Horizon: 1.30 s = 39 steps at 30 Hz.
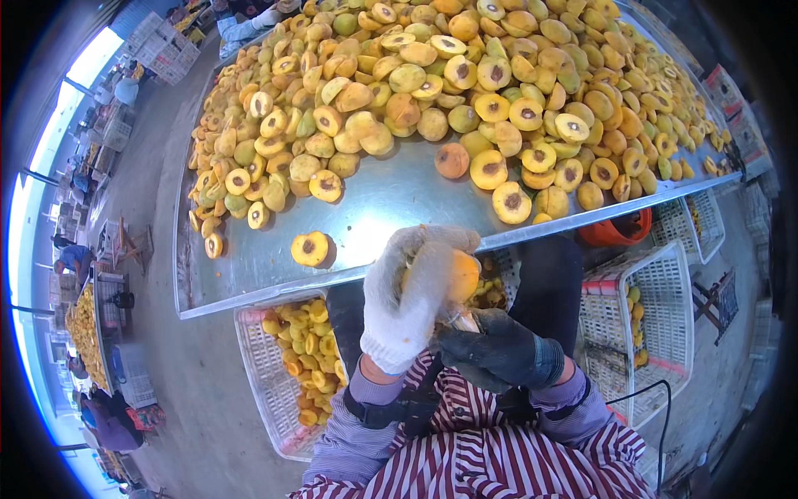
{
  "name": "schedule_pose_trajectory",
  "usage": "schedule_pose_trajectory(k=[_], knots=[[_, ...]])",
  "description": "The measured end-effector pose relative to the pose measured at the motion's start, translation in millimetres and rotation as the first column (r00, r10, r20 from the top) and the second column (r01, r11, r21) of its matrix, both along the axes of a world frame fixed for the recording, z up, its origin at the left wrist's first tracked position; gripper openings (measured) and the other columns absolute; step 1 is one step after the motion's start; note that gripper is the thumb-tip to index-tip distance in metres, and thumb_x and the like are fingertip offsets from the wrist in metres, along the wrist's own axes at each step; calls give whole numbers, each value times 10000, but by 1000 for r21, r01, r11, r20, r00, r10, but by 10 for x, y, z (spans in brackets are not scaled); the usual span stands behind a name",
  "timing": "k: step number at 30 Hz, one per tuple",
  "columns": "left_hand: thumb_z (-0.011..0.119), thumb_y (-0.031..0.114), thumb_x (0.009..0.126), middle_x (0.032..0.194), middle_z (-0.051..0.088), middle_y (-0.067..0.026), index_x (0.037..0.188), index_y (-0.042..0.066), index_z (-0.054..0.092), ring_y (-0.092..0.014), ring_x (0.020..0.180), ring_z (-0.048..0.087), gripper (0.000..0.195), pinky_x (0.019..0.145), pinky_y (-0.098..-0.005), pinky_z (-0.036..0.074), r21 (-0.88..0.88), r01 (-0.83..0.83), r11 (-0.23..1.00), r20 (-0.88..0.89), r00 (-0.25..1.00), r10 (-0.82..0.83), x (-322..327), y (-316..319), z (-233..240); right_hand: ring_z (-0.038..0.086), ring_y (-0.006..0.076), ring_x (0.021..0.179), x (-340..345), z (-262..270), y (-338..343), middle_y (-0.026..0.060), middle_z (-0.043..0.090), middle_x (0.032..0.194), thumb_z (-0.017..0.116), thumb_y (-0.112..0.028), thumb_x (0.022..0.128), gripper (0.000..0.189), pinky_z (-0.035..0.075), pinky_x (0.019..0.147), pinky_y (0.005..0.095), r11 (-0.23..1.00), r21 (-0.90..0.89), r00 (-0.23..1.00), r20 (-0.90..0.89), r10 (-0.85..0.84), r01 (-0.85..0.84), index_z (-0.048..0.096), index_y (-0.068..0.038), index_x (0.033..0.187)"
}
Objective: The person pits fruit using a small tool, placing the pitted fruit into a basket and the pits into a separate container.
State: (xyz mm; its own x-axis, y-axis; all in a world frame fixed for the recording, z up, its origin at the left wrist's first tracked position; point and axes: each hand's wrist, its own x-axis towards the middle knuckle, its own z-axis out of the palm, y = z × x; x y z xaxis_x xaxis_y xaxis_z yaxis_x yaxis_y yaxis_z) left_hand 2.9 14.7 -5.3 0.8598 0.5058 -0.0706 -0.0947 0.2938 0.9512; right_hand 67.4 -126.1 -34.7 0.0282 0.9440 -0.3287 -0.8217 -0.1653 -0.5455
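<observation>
My left hand (405,293), in a white knit glove, is closed around an orange-yellow fruit half (462,276) just past the table's near edge. My right hand (499,349), in a dark glove, grips a small tool (464,321) with a light-coloured handle against the fruit; its working end is hidden and the hands are slightly blurred. Beyond them, a large heap of halved yellow fruit (405,78), some with brown pits showing, covers much of the metal table (399,187). One cut half (310,249) lies apart near the front edge.
A white plastic crate (268,380) with fruit halves stands below at left, another crate (676,312) at right. An orange bucket (623,231) sits under the table's right side. A co-worker's gloved hand (268,17) is at the far left corner. Other people and fruit tables stand further left.
</observation>
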Motion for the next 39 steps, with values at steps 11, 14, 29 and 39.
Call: schedule_pose_trajectory(k=[11,14,29,39], knots=[[469,418,956,1020,622,-231,1083,-46,513,-273,846,659,483,707,-342,548,178,76,981,300,945,-128,-82,-54,-36,381,56,325,21,22,-132,-5,448,498,517,-305,969,327,286,301,198,955,164,942,-188,278,-249,548,15,911],[386,508,970,1019,620,-186,1135,14,477,-261,807,655,529,565,-314,554,-419,-75,905,14,996,89,-61,-67,-23,435,73,432,-40,-50,-162,-1,485,602,560,-226,941,209,324,381,207,881,204,872,-162,461,-428,502,-38,872],[543,375,864,1247,547,-157,1126,44,600,-333,1186,486,427,983,-412,398,893,98,440,-354,756,550,-302,1556,-750,584,105,819,146,-81,50,56,622,924,581,-194,934,258,476,705,290,893,-182,824,345,450,-411,580,-49,1147],[643,309,775,1273,508,-199,1288,92,453,-387,1096,548,589,917,-447,454,571,623,535,-820,405,404,462,2079,-1216,546,44,602,229,-74,38,-9,597,811,582,-184,931,264,439,516,191,888,-396,913,227,339,-232,587,-68,1167]])
